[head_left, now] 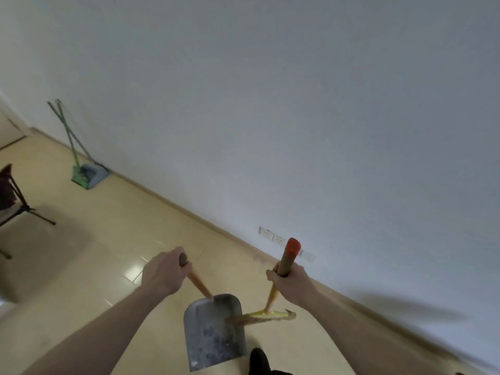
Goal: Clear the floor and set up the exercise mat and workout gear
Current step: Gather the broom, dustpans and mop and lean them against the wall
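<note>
Left grip (162, 272) clasps dustpan (213, 331) handle; right grip (290, 282) clasps broom (273, 299) (bristles touching pan).

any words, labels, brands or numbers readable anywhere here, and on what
None can be read.
Metal dustpan: only grime and scuffs, no print.
Broom handle with its red cap: no lettering shows.
Wall sockets: plain white plates; any marks are too small and blurred to read.
Green broom and grey dustpan by the wall: too far and blurred to tell.
</note>
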Motion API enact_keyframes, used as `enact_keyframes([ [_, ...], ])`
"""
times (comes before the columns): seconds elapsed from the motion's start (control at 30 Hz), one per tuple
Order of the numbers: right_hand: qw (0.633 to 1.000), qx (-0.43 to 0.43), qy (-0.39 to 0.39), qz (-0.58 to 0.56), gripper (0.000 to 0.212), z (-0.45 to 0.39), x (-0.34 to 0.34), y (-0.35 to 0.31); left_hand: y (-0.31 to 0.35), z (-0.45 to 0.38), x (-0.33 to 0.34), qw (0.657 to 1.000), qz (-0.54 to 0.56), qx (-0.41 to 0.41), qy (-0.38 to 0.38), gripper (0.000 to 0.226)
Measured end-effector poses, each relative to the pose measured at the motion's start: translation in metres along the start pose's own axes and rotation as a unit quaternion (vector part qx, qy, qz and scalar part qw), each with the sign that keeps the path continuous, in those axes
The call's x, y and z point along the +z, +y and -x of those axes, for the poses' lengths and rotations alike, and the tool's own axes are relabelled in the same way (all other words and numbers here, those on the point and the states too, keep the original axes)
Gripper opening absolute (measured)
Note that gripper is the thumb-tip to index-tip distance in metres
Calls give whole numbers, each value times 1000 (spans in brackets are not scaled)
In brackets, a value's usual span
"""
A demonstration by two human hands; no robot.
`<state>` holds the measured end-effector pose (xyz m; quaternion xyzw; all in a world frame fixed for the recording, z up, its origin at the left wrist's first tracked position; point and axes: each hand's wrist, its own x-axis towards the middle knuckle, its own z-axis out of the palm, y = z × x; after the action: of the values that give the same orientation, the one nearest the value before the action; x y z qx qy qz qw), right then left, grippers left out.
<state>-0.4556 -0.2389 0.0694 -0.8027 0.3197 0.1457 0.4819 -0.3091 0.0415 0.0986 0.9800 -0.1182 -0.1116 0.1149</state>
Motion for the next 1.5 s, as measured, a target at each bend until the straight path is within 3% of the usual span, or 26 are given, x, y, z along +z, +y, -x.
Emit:
enact_keyframes([
  [0.33,994,-48,-61,81,35,-102,73,-160,-128,-96,-49,995,21,-101,12,21],
  [0.63,997,-46,-26,47,23,-159,178,-297,-253,-203,-114,997,30,-72,11,20],
  [0.9,998,-51,-21,-21,24,-213,228,-392,-317,-303,-161,999,8,-34,7,23],
  [1.27,996,-65,-53,-10,22,-344,287,-502,-403,-461,-204,997,-38,-73,-11,21],
  [1.5,990,-90,-99,41,32,-427,326,-593,-461,-550,-236,993,-14,-114,10,18],
])
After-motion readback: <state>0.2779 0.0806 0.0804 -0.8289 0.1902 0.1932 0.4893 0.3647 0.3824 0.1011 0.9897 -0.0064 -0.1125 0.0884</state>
